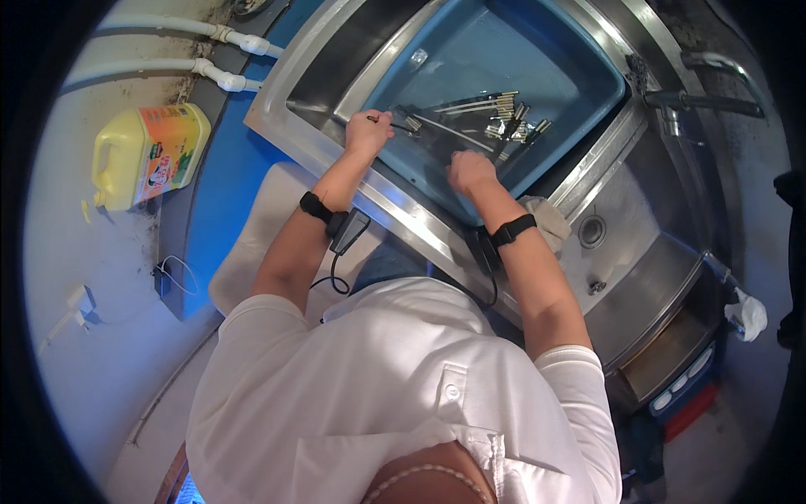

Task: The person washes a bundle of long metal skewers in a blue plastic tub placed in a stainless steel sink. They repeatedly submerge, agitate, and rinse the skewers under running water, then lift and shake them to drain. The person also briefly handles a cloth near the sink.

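Note:
A blue plastic tub (567, 57) stands in a stainless steel sink basin. My left hand (369, 132), at the tub's left edge, is closed on a thin dark rod with a brass-coloured end. Inside the near part of the tub is my right hand (471, 170); its fingertips are bent and hidden, so what it holds cannot be told. Several slim dark and silvery rods with metallic ends (507, 104) lie in the tub beyond my right hand, some fanned out. One long pale rod (453, 130) slants between the two hands.
A second steel basin with a drain (592, 231) is at the right, with a beige cloth (546, 222) on the divider. A faucet (699, 104) stands at the upper right. A yellow jug (154, 154) and white pipes (233, 41) are at the left.

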Action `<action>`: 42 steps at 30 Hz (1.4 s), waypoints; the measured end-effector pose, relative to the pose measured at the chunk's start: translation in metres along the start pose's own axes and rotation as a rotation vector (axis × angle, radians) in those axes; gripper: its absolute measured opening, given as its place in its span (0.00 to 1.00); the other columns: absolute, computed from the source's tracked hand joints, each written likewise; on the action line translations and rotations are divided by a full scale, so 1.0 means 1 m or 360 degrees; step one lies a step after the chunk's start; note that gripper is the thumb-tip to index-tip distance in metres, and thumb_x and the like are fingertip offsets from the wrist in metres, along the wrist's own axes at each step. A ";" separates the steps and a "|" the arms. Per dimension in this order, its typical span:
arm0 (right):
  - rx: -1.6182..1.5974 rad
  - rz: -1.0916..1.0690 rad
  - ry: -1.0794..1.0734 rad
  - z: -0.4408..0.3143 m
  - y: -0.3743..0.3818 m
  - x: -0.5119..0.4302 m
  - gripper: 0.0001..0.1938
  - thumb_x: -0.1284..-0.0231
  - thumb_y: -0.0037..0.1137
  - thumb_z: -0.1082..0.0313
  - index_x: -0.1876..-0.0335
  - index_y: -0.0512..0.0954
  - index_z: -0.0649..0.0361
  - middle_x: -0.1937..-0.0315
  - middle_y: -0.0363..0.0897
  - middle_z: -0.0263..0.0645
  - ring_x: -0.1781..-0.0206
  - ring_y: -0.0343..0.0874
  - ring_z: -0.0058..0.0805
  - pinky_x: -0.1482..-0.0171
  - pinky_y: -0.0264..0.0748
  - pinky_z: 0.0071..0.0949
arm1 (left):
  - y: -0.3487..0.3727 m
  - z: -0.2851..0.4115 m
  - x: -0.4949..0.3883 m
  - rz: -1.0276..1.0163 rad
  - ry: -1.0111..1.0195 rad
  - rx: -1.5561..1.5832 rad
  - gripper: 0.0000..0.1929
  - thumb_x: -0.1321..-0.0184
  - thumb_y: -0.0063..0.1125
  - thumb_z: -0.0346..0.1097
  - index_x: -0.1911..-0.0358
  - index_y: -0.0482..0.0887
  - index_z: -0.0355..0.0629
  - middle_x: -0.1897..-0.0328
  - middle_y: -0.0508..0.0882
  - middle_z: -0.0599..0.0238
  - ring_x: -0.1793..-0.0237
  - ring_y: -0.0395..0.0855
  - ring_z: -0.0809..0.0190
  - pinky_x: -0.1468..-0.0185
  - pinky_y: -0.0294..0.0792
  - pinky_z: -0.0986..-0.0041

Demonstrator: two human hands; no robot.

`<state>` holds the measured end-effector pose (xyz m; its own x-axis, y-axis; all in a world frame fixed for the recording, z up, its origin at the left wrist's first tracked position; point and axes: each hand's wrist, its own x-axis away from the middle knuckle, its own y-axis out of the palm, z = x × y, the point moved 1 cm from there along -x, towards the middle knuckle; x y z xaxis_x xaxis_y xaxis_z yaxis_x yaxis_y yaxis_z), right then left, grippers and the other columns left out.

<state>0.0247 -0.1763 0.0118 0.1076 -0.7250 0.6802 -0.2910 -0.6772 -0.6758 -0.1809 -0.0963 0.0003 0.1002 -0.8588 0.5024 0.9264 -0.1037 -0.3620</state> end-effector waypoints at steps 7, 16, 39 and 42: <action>0.0097 -0.0172 -0.0014 -0.004 0.014 -0.062 0.16 0.38 0.50 0.64 0.49 0.82 0.60 0.41 0.77 0.49 0.36 0.73 0.47 0.38 0.74 0.39 | -0.017 0.010 0.009 0.0075 0.0306 -0.0271 0.13 0.34 0.58 0.38 0.65 0.85 0.31 0.74 0.85 0.62 0.73 0.84 0.68 0.67 0.75 0.77; 0.0237 0.0185 -0.0022 0.015 0.030 -0.106 0.18 0.39 0.51 0.65 0.44 0.77 0.59 0.39 0.74 0.43 0.32 0.67 0.43 0.38 0.73 0.38 | -0.015 0.012 0.000 0.0045 0.0384 -0.0168 0.14 0.35 0.60 0.40 0.60 0.86 0.33 0.71 0.87 0.63 0.67 0.87 0.67 0.63 0.75 0.78; -0.0085 0.1826 0.0212 0.103 0.005 0.143 0.20 0.46 0.61 0.69 0.46 0.74 0.61 0.40 0.70 0.51 0.34 0.63 0.59 0.33 0.60 0.51 | 0.047 0.072 0.028 -0.0720 0.0542 -0.0350 0.18 0.34 0.57 0.48 0.72 0.85 0.39 0.79 0.83 0.62 0.80 0.79 0.63 0.72 0.70 0.70; -0.0173 0.1830 0.0274 0.101 0.028 0.147 0.24 0.44 0.60 0.67 0.42 0.71 0.65 0.34 0.63 0.54 0.31 0.58 0.61 0.30 0.55 0.54 | 0.063 0.089 0.039 -0.0614 0.0795 -0.0618 0.21 0.34 0.54 0.51 0.74 0.84 0.40 0.77 0.83 0.56 0.78 0.80 0.51 0.70 0.71 0.63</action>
<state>0.1283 -0.3149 0.0644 -0.4004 -0.8720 -0.2815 -0.2139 0.3877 -0.8967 -0.0868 -0.0922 0.0671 -0.4696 -0.8417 0.2665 0.6580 -0.5349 -0.5300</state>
